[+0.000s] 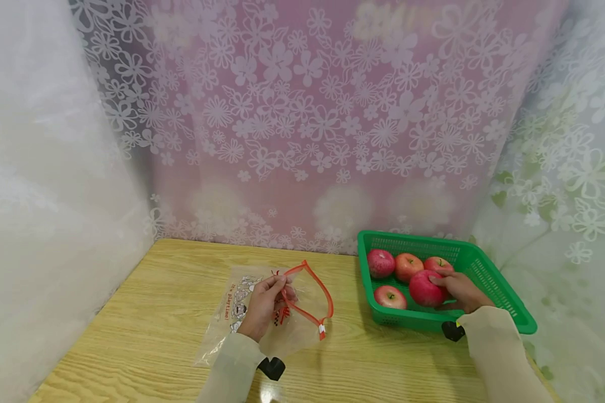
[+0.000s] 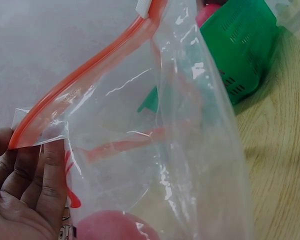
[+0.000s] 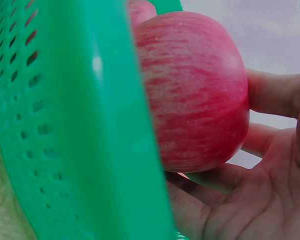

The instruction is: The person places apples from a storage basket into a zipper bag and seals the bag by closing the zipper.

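Observation:
In the head view, my left hand (image 1: 267,305) pinches the orange zip edge of a clear printed plastic zip bag (image 1: 234,296). The bag's mouth is spread into a loop, with a white slider (image 1: 322,329) at its near end. Low in the left wrist view, a rounded pink-red shape (image 2: 115,226) shows at the bag. My right hand (image 1: 464,291) grips a red apple (image 1: 426,288) over the green basket (image 1: 484,280), thumb on top and fingers beneath. The right wrist view has this apple (image 3: 195,95) at the basket's rim, fingers around its side and underside.
Several other apples lie in the basket, among them one at the back left (image 1: 381,263) and one at the front (image 1: 390,297). The wooden table (image 1: 146,313) ends at a flowered curtain (image 1: 302,140) behind, with pale sheets at both sides.

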Available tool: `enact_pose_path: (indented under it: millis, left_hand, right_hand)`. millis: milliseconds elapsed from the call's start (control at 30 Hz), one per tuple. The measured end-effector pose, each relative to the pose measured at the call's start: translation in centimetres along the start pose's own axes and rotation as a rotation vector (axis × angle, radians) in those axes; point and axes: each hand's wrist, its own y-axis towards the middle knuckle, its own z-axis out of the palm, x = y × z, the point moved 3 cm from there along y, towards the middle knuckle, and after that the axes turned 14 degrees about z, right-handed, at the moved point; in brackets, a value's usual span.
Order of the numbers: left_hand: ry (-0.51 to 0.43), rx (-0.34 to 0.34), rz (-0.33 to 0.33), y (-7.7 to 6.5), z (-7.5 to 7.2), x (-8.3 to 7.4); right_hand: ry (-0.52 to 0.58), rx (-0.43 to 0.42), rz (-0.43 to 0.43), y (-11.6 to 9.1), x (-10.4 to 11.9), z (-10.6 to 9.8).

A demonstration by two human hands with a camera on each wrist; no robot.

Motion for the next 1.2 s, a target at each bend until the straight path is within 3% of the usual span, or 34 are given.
enact_pose_path:
  millis: [367, 867, 1200]
  left_hand:
    - [0.010, -0.001, -0.003, 0.0, -0.1, -0.1]
    - [0.000, 0.002, 0.000, 0.0, -0.2, -0.1]
    - [-0.004, 0.006, -0.004, 0.1, -0.1, 0.0]
  right_hand:
    - [-0.005, -0.012, -0.030, -1.0, 1.3, 0.5]
    - [-0.073, -0.007, -0.140, -2.8, 3.6, 2.4]
    - [-0.078, 0.015, -0.164, -3.2, 5.0, 3.7]
